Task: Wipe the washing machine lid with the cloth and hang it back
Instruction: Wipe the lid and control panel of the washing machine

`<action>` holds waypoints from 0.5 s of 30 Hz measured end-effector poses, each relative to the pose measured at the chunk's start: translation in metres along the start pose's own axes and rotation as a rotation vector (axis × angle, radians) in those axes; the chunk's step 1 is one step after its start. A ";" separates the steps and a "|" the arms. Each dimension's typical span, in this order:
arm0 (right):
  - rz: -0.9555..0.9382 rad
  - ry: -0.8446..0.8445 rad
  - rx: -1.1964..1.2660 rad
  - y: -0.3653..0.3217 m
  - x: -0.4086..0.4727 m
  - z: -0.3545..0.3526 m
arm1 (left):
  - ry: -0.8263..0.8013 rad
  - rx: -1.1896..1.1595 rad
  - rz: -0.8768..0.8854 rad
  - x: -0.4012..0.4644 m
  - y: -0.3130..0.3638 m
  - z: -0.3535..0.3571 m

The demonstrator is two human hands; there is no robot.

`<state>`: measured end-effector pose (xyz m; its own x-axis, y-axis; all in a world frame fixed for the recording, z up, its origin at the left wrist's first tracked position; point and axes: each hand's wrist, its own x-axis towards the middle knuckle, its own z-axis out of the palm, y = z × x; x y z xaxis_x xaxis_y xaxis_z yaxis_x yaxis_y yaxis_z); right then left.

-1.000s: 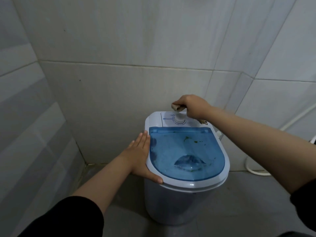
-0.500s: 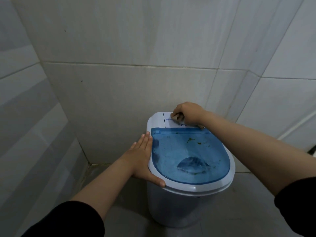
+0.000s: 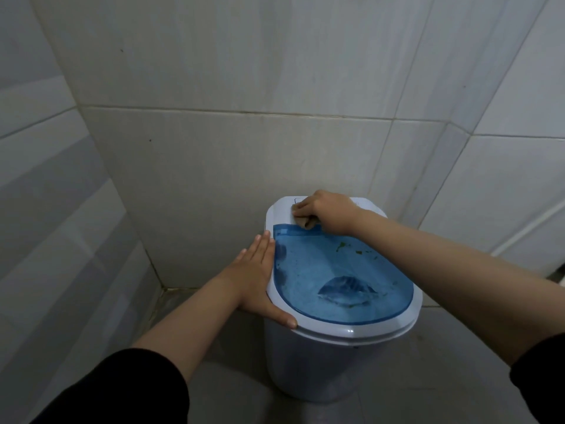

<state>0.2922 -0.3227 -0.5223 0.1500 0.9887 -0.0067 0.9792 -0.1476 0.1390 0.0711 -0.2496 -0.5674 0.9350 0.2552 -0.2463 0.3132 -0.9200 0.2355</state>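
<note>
A small white washing machine [image 3: 308, 368] stands on the floor against the tiled wall. Its lid [image 3: 330, 270] is translucent blue with a white rim, and green specks lie on it near the back right. My right hand [image 3: 328, 212] is closed on a small brownish cloth [image 3: 304, 221] and presses it onto the white control panel at the back, over the spot where the knob sits. My left hand [image 3: 260, 280] lies flat against the machine's left rim, fingers together, thumb hooked on the front edge.
Grey tiled walls close in behind and on the left, meeting in a corner [image 3: 165, 289]. A white pipe [image 3: 532, 224] runs along the right wall. Grey tiled floor [image 3: 412, 402] surrounds the machine.
My right hand came down from above the knob onto the control panel and shifted left with the cloth. The left hand stayed on the rim. The camera moved closer.
</note>
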 end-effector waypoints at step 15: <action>0.072 -0.232 -0.034 0.001 -0.029 -0.036 | -0.010 0.003 -0.016 -0.003 0.003 -0.003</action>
<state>0.2836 -0.3506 -0.4866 0.2500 0.9425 -0.2220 0.9604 -0.2122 0.1805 0.0702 -0.2526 -0.5631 0.9281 0.2675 -0.2592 0.3280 -0.9166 0.2287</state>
